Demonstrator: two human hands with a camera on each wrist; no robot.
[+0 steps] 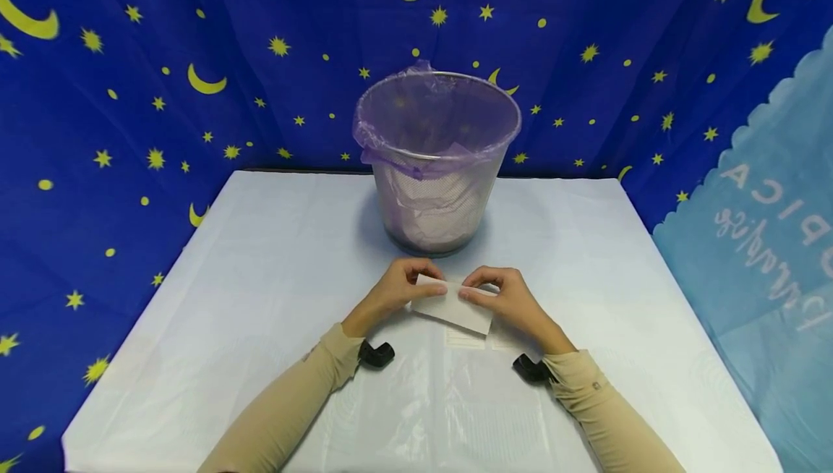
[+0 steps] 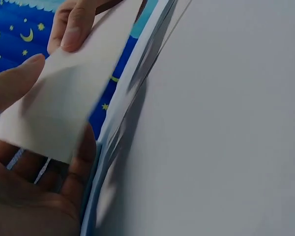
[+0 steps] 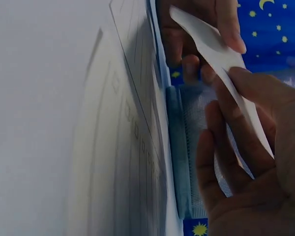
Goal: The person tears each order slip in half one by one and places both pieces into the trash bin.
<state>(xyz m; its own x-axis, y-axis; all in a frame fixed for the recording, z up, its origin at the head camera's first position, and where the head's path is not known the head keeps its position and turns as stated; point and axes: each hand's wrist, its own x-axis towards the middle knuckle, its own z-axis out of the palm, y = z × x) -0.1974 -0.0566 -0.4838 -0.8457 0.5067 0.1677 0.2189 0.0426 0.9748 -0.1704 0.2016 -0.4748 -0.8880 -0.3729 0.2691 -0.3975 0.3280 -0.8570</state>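
Observation:
A plain white piece of paper [image 1: 453,308] is held up above the table between both hands, tilted. My left hand [image 1: 401,289] pinches its left part, thumb on the near face and fingers behind. On the right part, my right hand [image 1: 510,301] grips the paper the same way, the thumbs a short gap apart. The left wrist view shows the paper's [image 2: 59,113] blank face; in the right wrist view the sheet [image 3: 221,54] is seen nearly edge-on, bowed slightly. Below the hands, lined paper [image 3: 118,147] with small printed boxes lies on the table, partly hidden in the head view.
Just beyond the hands stands a wire mesh bin [image 1: 432,202] lined with a purple translucent bag [image 1: 384,142]. A white cloth covers the table [image 1: 273,256]. Blue curtains [image 1: 247,17] with moons and stars rise behind it. Black wrist mounts [image 1: 376,355] sit under both sleeves.

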